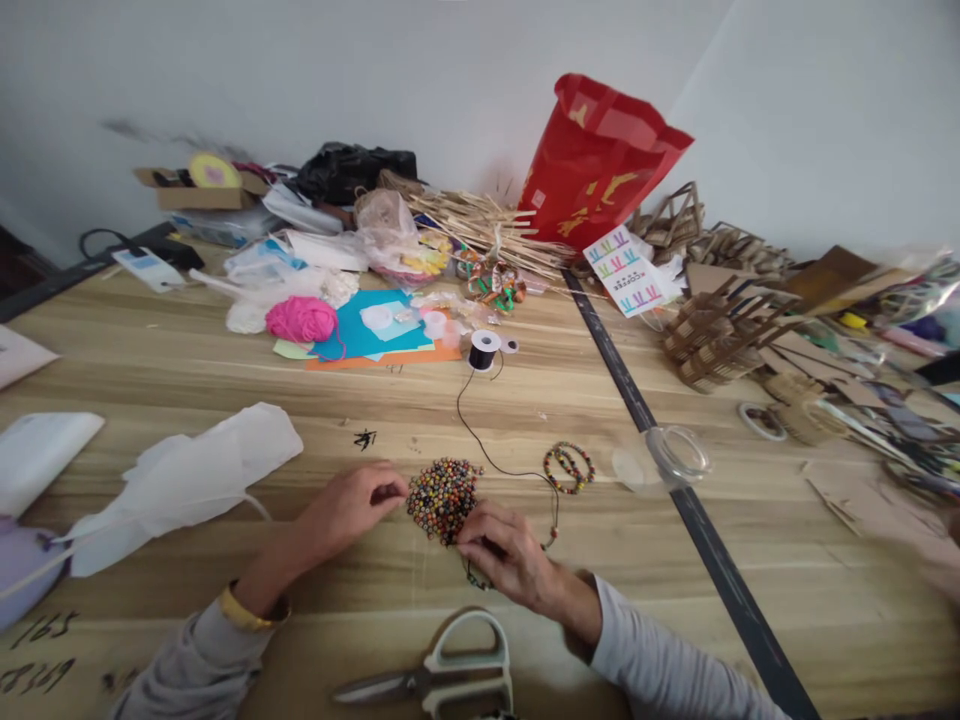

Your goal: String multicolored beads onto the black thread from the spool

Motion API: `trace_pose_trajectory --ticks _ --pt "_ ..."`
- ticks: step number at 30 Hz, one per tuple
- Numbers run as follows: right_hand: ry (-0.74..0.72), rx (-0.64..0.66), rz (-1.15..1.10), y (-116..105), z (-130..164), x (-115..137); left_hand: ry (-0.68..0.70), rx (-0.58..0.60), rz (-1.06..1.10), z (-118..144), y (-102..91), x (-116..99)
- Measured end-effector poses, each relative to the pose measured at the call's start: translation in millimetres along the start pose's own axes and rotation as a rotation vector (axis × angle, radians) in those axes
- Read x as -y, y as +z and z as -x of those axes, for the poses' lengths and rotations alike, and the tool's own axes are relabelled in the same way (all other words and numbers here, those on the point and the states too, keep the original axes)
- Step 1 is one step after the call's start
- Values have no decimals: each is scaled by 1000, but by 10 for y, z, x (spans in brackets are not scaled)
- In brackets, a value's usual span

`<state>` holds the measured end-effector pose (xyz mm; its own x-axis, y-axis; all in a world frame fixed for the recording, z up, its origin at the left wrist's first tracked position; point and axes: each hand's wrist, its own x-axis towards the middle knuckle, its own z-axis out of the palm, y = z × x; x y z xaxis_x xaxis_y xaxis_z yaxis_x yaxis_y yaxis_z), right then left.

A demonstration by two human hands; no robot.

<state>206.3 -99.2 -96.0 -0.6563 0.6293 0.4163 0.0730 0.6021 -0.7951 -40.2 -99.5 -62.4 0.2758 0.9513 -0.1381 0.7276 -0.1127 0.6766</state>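
Observation:
A heap of small multicoloured beads (442,497) lies on the wooden table between my hands. At its left edge is my left hand (349,512), thumb and fingertips pinched together; whatever they hold is too small to make out. My right hand (510,552) pinches at the heap's lower right, closed on a thin black cord (480,440). That cord runs from a black-and-white spool (484,350), loops round and passes under the right hand. A few strung beads (474,577) show below the fingers. Finished-looking bead bracelets (568,468) lie right of the heap.
Scissors (465,670) lie at the near edge. A clear tape roll (679,455) rests on the dark strip at right. Behind are pink yarn (302,320), blue paper (352,325) and a red bag (600,160). White sheeting (195,475) is at left, woven pieces (701,340) at right.

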Motion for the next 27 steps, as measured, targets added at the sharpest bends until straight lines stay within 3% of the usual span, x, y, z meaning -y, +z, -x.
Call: trace_pose_trajectory --ticks 7,18,27 --pt "8 9 26 -2 -16 3 -2 55 -39 -6 50 37" --pt "117 -16 37 -15 -10 -15 -3 34 13 -19 81 92" --pt "112 -28 47 -8 -15 -23 57 40 15 -3 73 -1"
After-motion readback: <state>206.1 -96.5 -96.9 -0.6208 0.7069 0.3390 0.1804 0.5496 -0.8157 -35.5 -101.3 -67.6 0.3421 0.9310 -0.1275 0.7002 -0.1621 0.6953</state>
